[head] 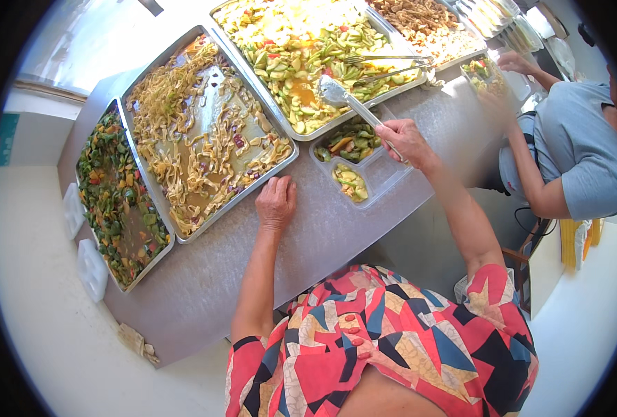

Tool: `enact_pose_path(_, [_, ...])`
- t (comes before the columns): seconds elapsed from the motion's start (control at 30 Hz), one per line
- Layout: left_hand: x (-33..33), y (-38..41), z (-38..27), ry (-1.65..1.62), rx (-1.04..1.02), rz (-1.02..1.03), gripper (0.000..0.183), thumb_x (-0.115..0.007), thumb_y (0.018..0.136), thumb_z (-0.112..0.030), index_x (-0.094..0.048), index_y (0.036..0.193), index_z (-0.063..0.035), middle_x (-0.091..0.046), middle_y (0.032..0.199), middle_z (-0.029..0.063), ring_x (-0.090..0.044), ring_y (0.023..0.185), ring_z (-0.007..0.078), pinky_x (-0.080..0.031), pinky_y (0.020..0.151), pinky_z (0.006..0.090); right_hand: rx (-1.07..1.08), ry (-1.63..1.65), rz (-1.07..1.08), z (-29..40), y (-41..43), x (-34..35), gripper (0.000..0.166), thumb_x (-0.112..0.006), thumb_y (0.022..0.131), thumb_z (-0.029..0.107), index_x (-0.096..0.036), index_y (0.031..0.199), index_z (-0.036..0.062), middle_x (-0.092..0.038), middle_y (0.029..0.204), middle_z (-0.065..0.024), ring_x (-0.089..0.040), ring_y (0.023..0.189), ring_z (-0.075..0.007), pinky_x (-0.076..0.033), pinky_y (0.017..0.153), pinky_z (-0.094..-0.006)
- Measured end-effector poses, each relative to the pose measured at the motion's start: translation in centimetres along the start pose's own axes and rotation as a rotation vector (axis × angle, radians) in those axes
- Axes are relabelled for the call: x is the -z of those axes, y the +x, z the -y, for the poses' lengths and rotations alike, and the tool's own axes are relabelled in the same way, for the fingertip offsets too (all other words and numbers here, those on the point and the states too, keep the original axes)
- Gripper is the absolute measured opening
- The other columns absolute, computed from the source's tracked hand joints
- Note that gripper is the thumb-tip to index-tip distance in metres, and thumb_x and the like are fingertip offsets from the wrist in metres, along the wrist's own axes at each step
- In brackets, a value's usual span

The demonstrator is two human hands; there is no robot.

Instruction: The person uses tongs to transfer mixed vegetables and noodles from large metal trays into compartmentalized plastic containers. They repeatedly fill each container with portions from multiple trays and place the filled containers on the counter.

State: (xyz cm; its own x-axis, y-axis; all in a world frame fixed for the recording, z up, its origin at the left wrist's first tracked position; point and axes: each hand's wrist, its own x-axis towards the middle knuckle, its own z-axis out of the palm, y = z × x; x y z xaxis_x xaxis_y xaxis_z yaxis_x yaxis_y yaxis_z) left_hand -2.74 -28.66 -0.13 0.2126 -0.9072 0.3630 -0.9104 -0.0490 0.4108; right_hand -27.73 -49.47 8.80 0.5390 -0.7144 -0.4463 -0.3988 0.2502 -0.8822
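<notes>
My right hand (403, 140) grips the handle of a metal serving utensil (360, 110); whether it is a spoon or tongs is unclear. Its rounded head is over the near edge of a tray of sliced green squash (287, 62). Below the handle lies a clear plastic compartment meal box (379, 194), with green peppers (353, 140) in one section and squash pieces (350, 182) in another. My left hand (277, 203) rests on the table with fingers bent, close against the rim of a metal tray of noodles (168, 112). Its fingertips are hidden.
A tray of chopped peppers (121, 198) lies at the left, a tray of brown food (423, 23) at the back right. Tongs (386, 68) lie on the squash tray. At right, a person in grey (574, 146) handles another filled box (480, 75). A cloth (136, 343) hangs at the table's corner.
</notes>
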Motion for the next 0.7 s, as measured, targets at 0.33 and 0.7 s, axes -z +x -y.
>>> enact_pose_path(0.33, [0.1,-0.1,0.0,-0.051,-0.011,-0.003,0.013,-0.064,0.081,-0.016,-0.06,0.091,-0.0104,-0.056,0.08,0.0065,-0.06,0.072,0.0265,-0.049,0.06,0.0374,0.282,-0.593,-0.129,-2.3,-14.5,-2.4,0.019,-0.065,0.085,0.017,-0.056,0.083,0.0008,-0.053,0.063,-0.0129,-0.056,0.056,-0.0263,-0.045,0.051,-0.0358])
enact_pose_path(0.7, [0.3,-0.1,0.2,-0.073,-0.004,-0.013,0.012,-0.065,0.081,-0.016,-0.06,0.091,-0.0109,-0.057,0.08,0.0059,-0.061,0.07,0.0266,-0.049,0.058,0.0378,0.386,-0.85,-0.316,-6.7,-17.2,-4.6,0.029,-0.07,0.08,0.015,-0.052,0.096,-0.0009,-0.059,0.074,-0.0168,-0.061,0.064,-0.0337,-0.049,0.053,-0.0403])
